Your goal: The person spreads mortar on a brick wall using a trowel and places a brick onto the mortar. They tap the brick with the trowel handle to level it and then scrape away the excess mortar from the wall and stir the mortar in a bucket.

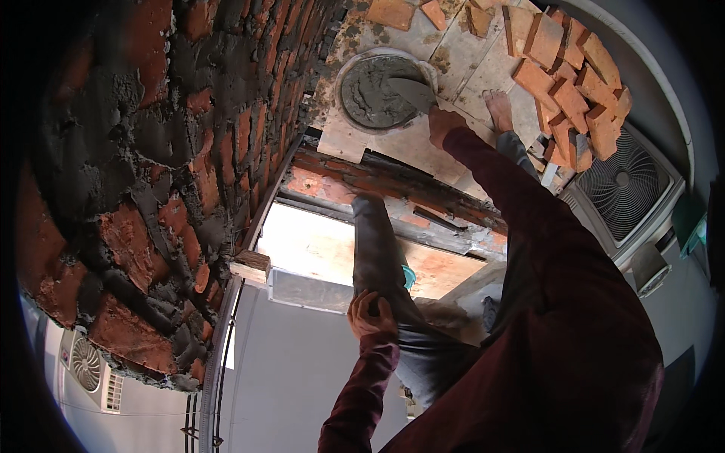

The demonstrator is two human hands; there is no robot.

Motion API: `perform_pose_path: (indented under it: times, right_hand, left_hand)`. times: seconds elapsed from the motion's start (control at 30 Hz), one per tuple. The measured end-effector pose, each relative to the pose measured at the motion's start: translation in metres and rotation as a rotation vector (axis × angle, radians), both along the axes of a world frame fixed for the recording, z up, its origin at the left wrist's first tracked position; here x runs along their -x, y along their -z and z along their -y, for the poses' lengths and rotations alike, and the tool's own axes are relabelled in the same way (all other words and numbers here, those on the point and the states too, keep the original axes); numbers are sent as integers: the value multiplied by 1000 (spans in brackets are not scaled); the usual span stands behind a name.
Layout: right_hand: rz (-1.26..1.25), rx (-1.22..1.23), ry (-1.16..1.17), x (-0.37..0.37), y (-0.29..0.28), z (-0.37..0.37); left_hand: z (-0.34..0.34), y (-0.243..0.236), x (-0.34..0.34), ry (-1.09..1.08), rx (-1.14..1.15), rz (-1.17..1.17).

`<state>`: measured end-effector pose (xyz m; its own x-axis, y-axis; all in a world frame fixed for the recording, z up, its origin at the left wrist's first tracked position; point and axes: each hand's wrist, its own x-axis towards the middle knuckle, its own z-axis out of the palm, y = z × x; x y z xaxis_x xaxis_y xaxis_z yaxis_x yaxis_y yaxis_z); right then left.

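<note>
Here, the right hand (447, 127) clamps a flat trowel (413, 93) over lumpy mortar (368, 97) (left hand (368, 320) on trousers (376, 245), fingers apart).

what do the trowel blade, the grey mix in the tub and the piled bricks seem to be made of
Trowel blade: probably steel; thin, flat, dull grey. Grey mix: likely wet cement mortar; soft ridges, damp look. Piled bricks: apparently fired clay; matt, rough, orange-red, with uneven edges.
</note>
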<state>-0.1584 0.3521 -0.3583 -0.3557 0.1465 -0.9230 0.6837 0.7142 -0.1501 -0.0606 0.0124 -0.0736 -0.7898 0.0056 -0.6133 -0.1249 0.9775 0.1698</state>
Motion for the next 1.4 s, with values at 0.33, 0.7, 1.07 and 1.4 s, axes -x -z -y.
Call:
perform_pose_path:
  times: [0.33,0.7,1.07,1.4]
  right_hand:
    - [-65,231,447,-6,77,62]
    - [-233,407,855,-19,92,104]
    - [-506,482,538,-78,27,-1]
    - [-380,753,-174,32,-407,-151]
  left_hand:
    - [-3,-3,9,26,3,42]
    - [-3,-3,2,64,11,34]
    - [-20,3,-16,11,-99,4]
    - [-49,-7,-3,-387,132,124]
